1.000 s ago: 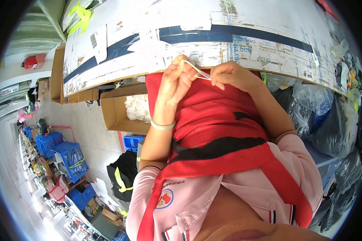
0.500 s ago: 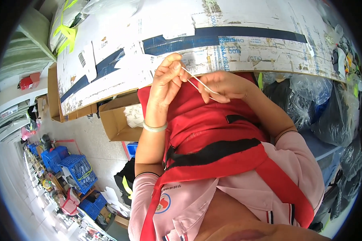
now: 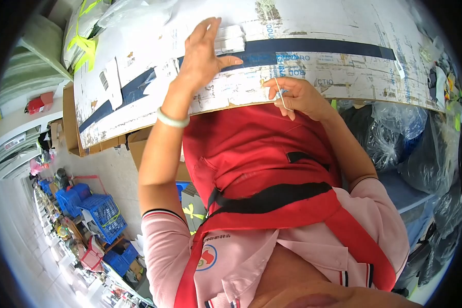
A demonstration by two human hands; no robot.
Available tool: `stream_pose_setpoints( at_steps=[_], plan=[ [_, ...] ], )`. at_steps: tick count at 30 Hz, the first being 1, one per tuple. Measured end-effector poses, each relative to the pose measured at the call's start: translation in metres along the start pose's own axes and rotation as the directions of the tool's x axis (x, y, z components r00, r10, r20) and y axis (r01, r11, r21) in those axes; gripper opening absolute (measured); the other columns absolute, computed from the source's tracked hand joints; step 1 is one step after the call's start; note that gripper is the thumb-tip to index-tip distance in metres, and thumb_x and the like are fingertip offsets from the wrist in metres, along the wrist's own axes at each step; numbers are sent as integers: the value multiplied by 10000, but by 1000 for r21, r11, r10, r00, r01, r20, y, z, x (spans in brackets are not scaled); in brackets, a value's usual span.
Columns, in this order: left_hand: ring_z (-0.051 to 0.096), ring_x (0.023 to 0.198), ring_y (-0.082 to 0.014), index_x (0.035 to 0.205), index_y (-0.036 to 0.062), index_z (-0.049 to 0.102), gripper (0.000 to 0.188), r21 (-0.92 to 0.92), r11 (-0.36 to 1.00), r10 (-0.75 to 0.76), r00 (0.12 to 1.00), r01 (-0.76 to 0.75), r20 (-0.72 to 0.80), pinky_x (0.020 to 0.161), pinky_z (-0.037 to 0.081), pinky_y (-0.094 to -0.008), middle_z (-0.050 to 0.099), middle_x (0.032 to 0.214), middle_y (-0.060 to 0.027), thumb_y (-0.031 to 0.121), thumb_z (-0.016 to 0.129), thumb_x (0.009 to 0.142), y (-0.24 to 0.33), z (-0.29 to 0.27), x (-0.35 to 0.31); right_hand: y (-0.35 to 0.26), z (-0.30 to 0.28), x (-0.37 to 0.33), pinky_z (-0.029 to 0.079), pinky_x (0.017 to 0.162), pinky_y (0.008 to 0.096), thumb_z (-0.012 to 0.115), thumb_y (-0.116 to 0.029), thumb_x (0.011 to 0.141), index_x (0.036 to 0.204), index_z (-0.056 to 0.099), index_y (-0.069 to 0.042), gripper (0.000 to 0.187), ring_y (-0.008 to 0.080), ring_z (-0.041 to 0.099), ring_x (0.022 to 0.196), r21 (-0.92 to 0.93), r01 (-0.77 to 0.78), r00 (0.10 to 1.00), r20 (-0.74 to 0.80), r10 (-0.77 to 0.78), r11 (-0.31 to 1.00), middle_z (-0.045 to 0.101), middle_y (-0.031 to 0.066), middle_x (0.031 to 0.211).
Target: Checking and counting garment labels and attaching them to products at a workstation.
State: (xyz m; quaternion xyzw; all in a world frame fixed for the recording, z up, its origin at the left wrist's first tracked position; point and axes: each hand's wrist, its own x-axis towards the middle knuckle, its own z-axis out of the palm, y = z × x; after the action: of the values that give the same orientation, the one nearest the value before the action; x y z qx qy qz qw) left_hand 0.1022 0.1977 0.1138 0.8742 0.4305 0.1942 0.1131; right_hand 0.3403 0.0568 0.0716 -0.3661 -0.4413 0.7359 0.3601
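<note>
My left hand (image 3: 203, 54), a pale bangle (image 3: 172, 119) on its wrist, reaches over the worktable (image 3: 339, 77) with its fingers apart and nothing in them. Just right of those fingers lies a small stack of folded white pieces (image 3: 231, 39); their material I cannot make out, and whether the hand touches them is unclear. At the table's near edge my right hand (image 3: 302, 100) is closed on a thin white elastic band (image 3: 281, 92), which hangs in a narrow loop across the fingers.
Dark blue tape (image 3: 318, 47) runs along the cardboard-covered tabletop. Clear plastic bags (image 3: 395, 123) crowd the right side below the table. Open cardboard boxes (image 3: 138, 146) stand under its left edge, with blue crates (image 3: 103, 218) farther left on the floor.
My left hand has let go of the white band and moved forward over the table, fingers spreading. The band, stretched between both hands before, now hangs slack from my right hand, which has shifted slightly right.
</note>
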Motion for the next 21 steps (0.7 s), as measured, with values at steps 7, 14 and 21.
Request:
stream_pose_setpoints(
  at_steps=[7, 14, 21],
  plan=[
    [458, 1306, -332, 1436, 0, 416, 1011, 218, 975, -16, 968, -40, 251, 1083, 328, -429, 509, 1375, -197, 548, 790, 673, -26, 23, 19, 5, 0, 10, 490, 494, 197, 620, -77, 947, 1311, 530, -4, 383, 103, 578, 665, -6, 45, 999, -17, -45, 999, 568, 47, 987],
    [493, 1248, -310, 1443, 4, 396, 979, 290, 944, 132, 986, -157, 103, 1041, 350, -421, 544, 1310, -186, 611, 701, 738, -40, 35, 5, 9, -4, 11, 486, 497, 196, 609, -103, 963, 1293, 526, -5, 354, 105, 581, 665, 64, 57, 997, -48, -54, 996, 569, 56, 993],
    [507, 1183, -341, 1401, -20, 420, 845, 297, 948, 87, 991, -114, 101, 1023, 389, -427, 534, 1270, -211, 547, 675, 829, -38, 40, 0, 8, 3, 13, 486, 518, 200, 613, -128, 966, 1294, 526, -10, 359, 100, 579, 688, 15, 53, 996, -70, -52, 998, 561, 50, 993]
  ],
)
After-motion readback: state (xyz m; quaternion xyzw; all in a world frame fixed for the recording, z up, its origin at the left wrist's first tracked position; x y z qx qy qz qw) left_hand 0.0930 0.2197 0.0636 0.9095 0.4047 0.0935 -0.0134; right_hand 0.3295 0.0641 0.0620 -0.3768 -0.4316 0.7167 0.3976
